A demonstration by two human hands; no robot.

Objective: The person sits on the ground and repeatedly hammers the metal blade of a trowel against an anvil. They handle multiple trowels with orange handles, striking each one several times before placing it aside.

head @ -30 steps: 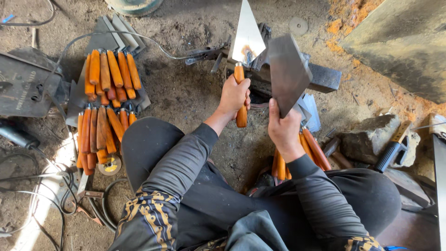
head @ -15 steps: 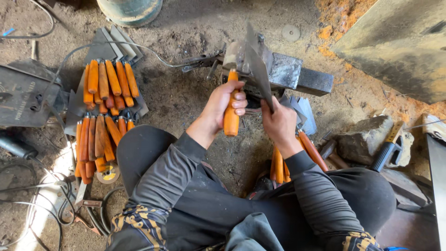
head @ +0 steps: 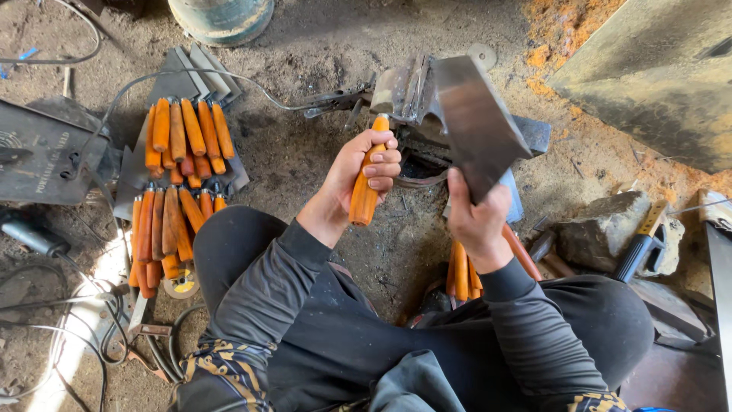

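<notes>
Left hand grips an orange wooden handle upright above the dirt floor. Right hand clasps a flat steel blade. Further orange handles lie heaped at left.

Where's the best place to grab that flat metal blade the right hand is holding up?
Take the metal blade by its narrow lower end, coming from below, as the right hand does. It widens upward into a broad flat plate with thin edges, so the narrow end fits a closed grip. The left hand holds an orange wooden handle.
</notes>
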